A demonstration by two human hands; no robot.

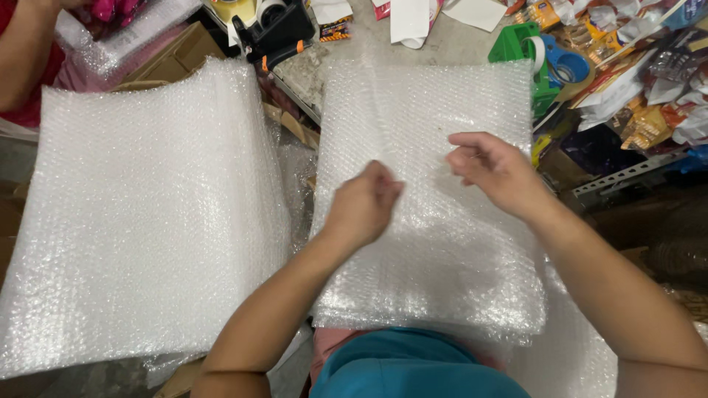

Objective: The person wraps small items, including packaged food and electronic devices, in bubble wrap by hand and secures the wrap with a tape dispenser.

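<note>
So, biggest thing first: a thick stack of bubble wrap sheets (147, 214) is spread out to the left of the middle sheet, and it looks untouched right now, edges roughly squared up. The middle sheet of bubble wrap (428, 243) is the landmark here; it's laid flat right in front of the person, on top of what seems to be a few more layers.

Both hands are parked over the upper half of that middle sheet. The left hand (365, 203) is curled nearly closed, fingertips pinched together, and it seems to have a bit of the film nipped between them, though that can't be confirmed. The right hand (490, 166) is loosely curled too, thumb against forefinger, apparently pinching the same sheet; what exactly is gripped can't be made out.

Progress-wise, it's judged to be early: 1 sheet is just being picked at or separated, nothing is wrapped or folded yet, and no item is lying on it.

Behind the middle sheet, a black tape dispenser (276, 29) is sitting. To its right, packets and tape rolls (560, 66) are piled up.
</note>
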